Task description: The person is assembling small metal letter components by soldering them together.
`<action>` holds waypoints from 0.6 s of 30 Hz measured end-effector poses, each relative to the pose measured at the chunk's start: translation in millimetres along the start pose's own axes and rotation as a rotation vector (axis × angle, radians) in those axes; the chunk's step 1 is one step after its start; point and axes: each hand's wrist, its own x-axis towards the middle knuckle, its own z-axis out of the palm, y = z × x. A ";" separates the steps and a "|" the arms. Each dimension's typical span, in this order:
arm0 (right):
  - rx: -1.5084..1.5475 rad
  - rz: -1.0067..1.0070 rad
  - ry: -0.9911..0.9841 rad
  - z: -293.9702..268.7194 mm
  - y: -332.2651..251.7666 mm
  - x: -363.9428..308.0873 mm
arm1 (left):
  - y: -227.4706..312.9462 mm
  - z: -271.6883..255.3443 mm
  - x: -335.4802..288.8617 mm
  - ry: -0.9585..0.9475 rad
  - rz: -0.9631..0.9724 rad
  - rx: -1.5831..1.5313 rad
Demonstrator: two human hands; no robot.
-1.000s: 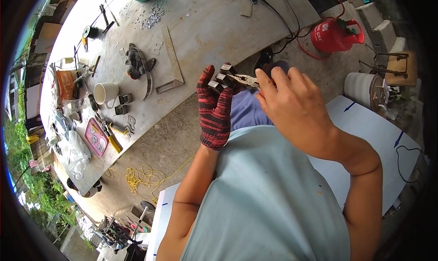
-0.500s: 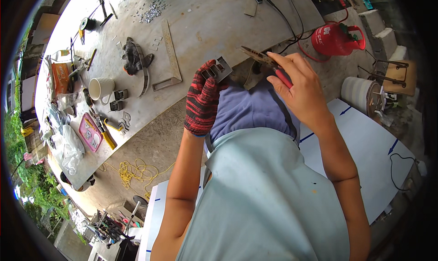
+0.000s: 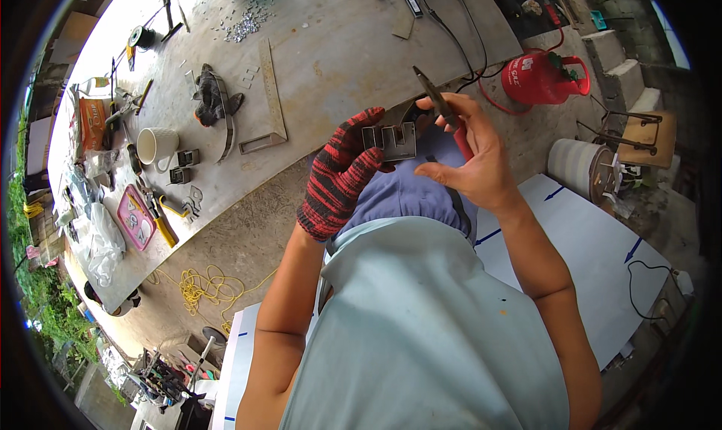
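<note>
My left hand (image 3: pixel 344 173), in a red and black striped knit glove, grips a small grey metal piece (image 3: pixel 398 146) with folded walls and notches. The piece is held over my lap, just off the table's near edge. In my bare right hand (image 3: pixel 481 153) is a pair of long-nosed pliers (image 3: pixel 438 99) with red handles, the dark jaws pointing up and to the left. The jaws are apart from the metal piece. Two similar small metal pieces (image 3: pixel 183 167) stand on the table beside a white mug (image 3: pixel 157 147).
On the grey table (image 3: pixel 331 69) lie a metal square (image 3: pixel 272 92), a dark glove (image 3: pixel 214 95), a pink tray (image 3: pixel 135 218) and scattered metal bits (image 3: pixel 244 28). A red gas cylinder (image 3: pixel 543 78) stands to the right. Tangled yellow cord (image 3: pixel 203 291) lies on the floor.
My left hand has turned the metal piece and brought it lower and to the right. My right hand has shifted slightly left and down, the pliers now pointing more steeply upward.
</note>
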 end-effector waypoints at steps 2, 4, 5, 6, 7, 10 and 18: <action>0.033 -0.007 -0.008 6.3 4.1 0.5 | 4.9 4.4 -0.8 -0.020 -0.031 0.022; 0.066 -0.013 -0.018 8.8 8.0 -0.1 | 7.3 7.1 -1.8 -0.033 -0.032 0.045; 0.072 -0.005 -0.026 9.0 8.9 -0.6 | 8.1 8.3 -2.1 -0.034 -0.031 0.045; 0.078 0.001 -0.036 9.1 9.8 -0.7 | 8.8 9.8 -2.2 -0.025 -0.034 0.047; 0.078 0.001 -0.038 9.7 10.9 -0.8 | 8.8 10.9 -2.4 -0.017 -0.036 0.048; 0.118 -0.030 -0.050 11.1 14.4 -0.1 | 5.3 11.2 -3.5 0.001 -0.034 0.041; 0.050 -0.108 -0.086 9.1 15.2 6.5 | 7.5 10.9 -8.0 0.026 -0.025 0.081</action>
